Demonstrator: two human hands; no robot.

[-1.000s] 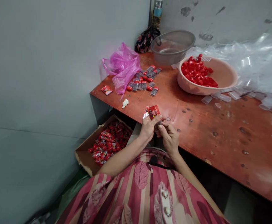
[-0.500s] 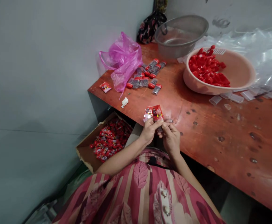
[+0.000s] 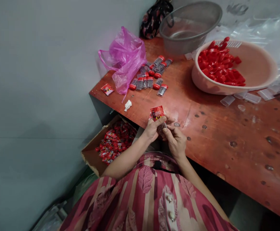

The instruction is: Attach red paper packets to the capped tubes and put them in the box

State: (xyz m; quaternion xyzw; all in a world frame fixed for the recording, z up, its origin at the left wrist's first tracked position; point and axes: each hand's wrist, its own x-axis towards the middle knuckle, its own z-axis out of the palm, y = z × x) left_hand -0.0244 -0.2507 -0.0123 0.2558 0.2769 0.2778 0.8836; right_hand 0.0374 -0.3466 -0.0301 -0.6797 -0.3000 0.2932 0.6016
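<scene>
My left hand [image 3: 152,130] is closed on a red printed sachet [image 3: 157,111], its thumb lying across the lower part. Behind the sachet's left edge peeks a shiny strip, perhaps a second sachet. A small clear container with dark contents [image 3: 162,127] sits just below the thumb. The thumb of my right hand [image 3: 177,141] presses against that container's lower end, and its other fingers curl behind. Beyond my hands lie several capped clear containers [image 3: 162,90] with red caps and dark contents. Another red sachet [image 3: 107,89] rests near the table's left end.
A pink plastic bag [image 3: 129,56] and a white scrap [image 3: 128,105] lie on the red table [image 3: 202,144]. At right, a pink basin [image 3: 260,77] holds red caps, beside loose clear containers [image 3: 252,97]. A grey basin [image 3: 178,45] stands behind. Below left, a cardboard box [image 3: 91,154] contains filled red packets.
The red sachet has shifted left over the shiny one beside it. My left thumb has moved up onto it, and more of the clear container shows between my hands. The view has shifted slightly.
</scene>
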